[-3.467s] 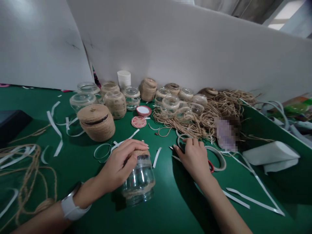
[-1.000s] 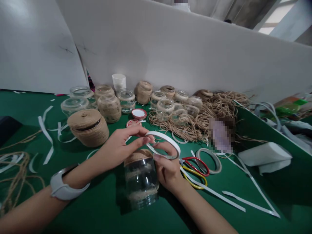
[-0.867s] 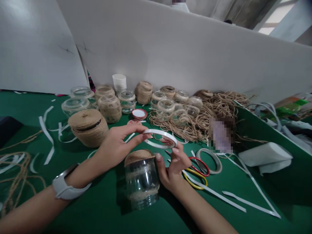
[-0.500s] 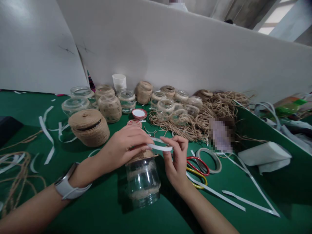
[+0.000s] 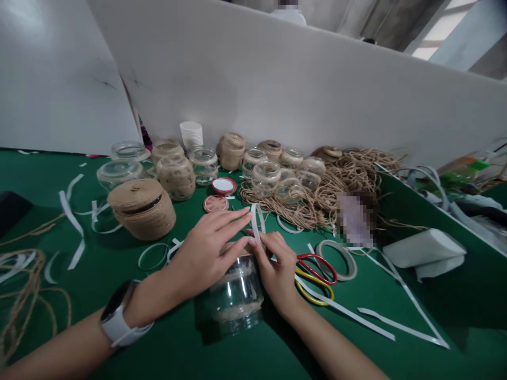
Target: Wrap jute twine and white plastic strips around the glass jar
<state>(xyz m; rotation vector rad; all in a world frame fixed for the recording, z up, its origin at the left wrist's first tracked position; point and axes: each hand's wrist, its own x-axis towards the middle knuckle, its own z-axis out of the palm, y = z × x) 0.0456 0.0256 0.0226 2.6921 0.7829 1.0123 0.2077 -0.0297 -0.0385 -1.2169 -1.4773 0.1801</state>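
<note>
A narrow white strip (image 5: 255,219), bent into a loop, stands above the mouth end of a clear glass jar (image 5: 237,290). My right hand (image 5: 277,261) pinches the strip's lower part between thumb and fingers. At the strip's left side is my left hand (image 5: 206,248), its fingers long and its thumb and fingertips against the strip. The jar lies under my hands, with bands of brown twine or tape residue round it; its far end is covered by my fingers. Scissors with one red and one yellow handle (image 5: 317,279) lie right of my right hand.
Several glass jars (image 5: 266,179) and a twine-wrapped lidded pot (image 5: 142,211) stand behind. A heap of jute twine (image 5: 356,169), a tape roll (image 5: 348,264), a white roll (image 5: 425,248), red lids (image 5: 224,186) and loose white strips (image 5: 71,211) lie about. A green divider (image 5: 435,227) borders the right.
The white strip has turned from lying level to standing upright as a loop. My right hand has moved in towards my left and lower, and my left fingers have shifted up along the strip.
</note>
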